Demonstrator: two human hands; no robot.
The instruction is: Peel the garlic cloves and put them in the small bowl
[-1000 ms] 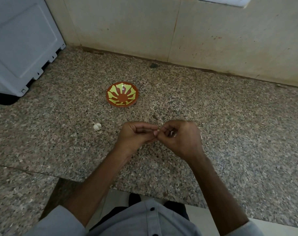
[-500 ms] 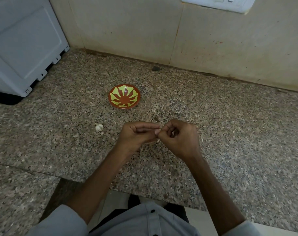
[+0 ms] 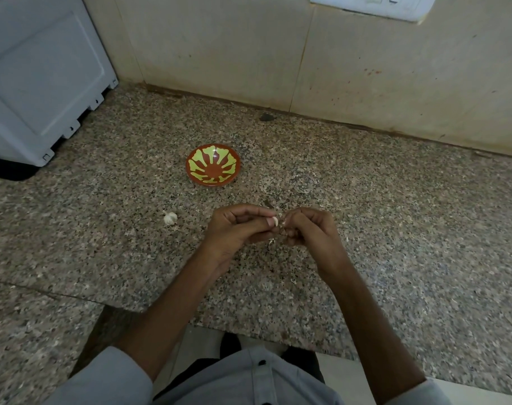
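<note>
1. garlic clove (image 3: 275, 221) sits pinched in the left hand (image 3: 237, 229) fingertips; right hand (image 3: 310, 229) fingers curl beside it, apparently pinching skin (image 3: 281, 216).
2. a hard tug could pop it loose, short of the small bowl (image 3: 196, 171) beyond them.

Pale grey-blue button-up shirt (image 3: 248, 384) with small dark buttons (image 3: 262, 362) (two show down the front); its sleeves (image 3: 108, 378) stop above bare forearms.
</note>
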